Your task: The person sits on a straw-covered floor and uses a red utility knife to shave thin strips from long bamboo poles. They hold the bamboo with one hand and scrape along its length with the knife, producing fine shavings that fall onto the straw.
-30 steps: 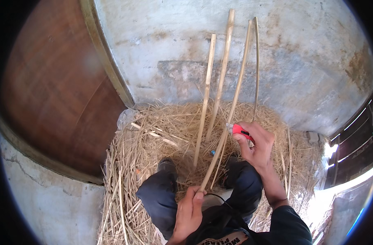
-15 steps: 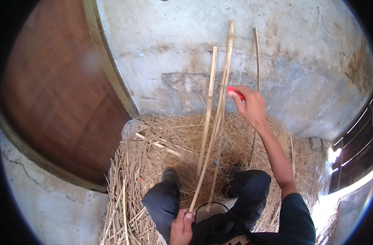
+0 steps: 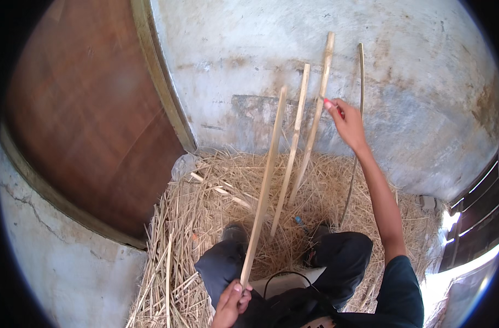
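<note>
My left hand (image 3: 231, 306) is closed round the lower end of a long, pale bamboo strip (image 3: 264, 197) in front of my left knee. The strip rises at a slant, and its far end stands apart from my other hand. Farther up, my right hand (image 3: 349, 127) grips a small tool with a red handle (image 3: 329, 103); its working end is too small to make out. That tool is beside or against a bamboo stick (image 3: 316, 117) leaning on the wall; I cannot tell whether they touch. Left of it leans another bamboo stick (image 3: 296, 136).
A thin dark rod (image 3: 362, 82) leans on the stained wall (image 3: 413, 115) to the right of the sticks. Loose bamboo shavings (image 3: 216, 186) cover the ground around my boots. A brown door (image 3: 91, 126) is at the left, slatted boards (image 3: 473, 229) at the right.
The held bamboo strip has swung left, away from the leaning stick and the red-handled tool. My left hand has shifted slightly left and down. The whole view has also shifted somewhat.
</note>
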Demonstrator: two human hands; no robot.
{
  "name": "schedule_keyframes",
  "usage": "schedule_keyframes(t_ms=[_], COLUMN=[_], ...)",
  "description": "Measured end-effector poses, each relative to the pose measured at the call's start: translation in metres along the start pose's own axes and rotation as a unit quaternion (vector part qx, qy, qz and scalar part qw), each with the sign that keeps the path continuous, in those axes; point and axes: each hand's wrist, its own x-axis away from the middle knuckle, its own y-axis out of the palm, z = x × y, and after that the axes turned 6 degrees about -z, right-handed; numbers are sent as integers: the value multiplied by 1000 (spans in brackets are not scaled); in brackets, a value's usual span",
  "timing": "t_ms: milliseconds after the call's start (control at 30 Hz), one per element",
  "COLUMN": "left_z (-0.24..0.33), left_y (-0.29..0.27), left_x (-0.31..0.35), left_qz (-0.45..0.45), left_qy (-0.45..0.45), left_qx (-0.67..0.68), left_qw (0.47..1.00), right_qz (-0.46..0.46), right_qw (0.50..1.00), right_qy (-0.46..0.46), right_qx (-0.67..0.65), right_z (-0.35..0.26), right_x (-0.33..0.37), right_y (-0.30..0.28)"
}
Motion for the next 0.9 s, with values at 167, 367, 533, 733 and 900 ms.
schedule_keyframes(t_ms=[167, 367, 533, 733, 900], left_z=[37, 48, 53, 55, 60], left_y=[22, 61, 80, 91, 97], left_x=[-30, -58, -60, -59, -56], left_qz=[-7, 15, 15, 45, 57], left_qy=[78, 202, 227, 261, 278], left_qx=[15, -130, -171, -232, -255], left_qw=[997, 971, 959, 936, 924], right_qz=[-32, -50, -18, 8, 19], right_qw=[976, 954, 962, 959, 961], right_qy=[-165, -287, -260, -274, -271], right_qx=[-138, -79, -84, -72, -56], right_z=[-94, -128, -127, -131, -133], right_x=[131, 233, 247, 251, 250], right_y=[2, 7, 10, 5, 1])
